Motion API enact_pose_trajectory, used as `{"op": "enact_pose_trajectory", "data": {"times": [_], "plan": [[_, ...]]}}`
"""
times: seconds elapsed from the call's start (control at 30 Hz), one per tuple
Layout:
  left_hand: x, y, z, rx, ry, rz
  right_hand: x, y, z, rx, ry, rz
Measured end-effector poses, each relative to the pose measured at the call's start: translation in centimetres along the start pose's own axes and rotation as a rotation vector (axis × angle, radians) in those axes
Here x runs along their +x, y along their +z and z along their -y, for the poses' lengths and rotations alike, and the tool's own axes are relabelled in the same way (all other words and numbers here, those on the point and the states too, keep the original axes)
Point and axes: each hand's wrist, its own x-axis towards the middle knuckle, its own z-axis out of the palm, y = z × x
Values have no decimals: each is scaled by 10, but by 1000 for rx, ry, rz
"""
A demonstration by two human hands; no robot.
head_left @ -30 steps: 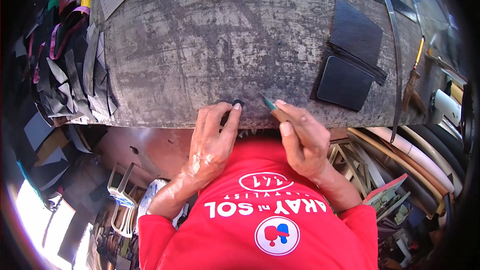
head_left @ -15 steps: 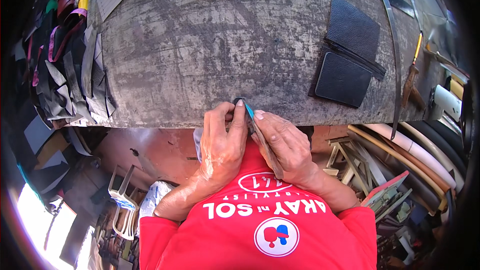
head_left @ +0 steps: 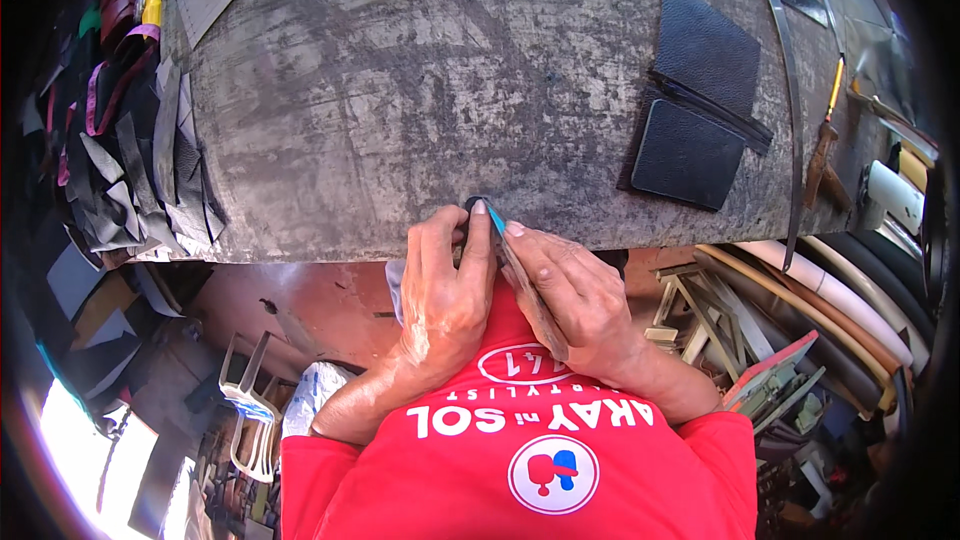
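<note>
1 left hand (head_left: 447,275), curled, is holding 1 black piece (head_left: 473,201) at table (head_left: 330,140) edge, apparently for steadiness; 1 right hand (head_left: 578,288), closed, is gripping 1 teal-tipped tool (head_left: 537,310) alongside.

A teal-and-brown tool (head_left: 533,302) slants beside a small black piece (head_left: 473,202).

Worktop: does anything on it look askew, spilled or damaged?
The worktop looks worn, with patchy pale scuffs. At left, dark scraps lie in a jumbled heap; at right, a long narrow strip pokes past the front edge. No spill shows.
</note>
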Motion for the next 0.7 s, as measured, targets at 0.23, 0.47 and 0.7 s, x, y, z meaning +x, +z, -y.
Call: {"op": "enact_pose_trajectory", "data": {"times": [0.23,0.47,0.7], "plan": [[-2,-4,2,-53,-7,69,6,6,2,-32,19,-51],[0,-11,15,-25,44,97,6,7,-10,103,101,-196],[2,-14,15,17,71,113,-1,7,-14,111,36,-183]]}}
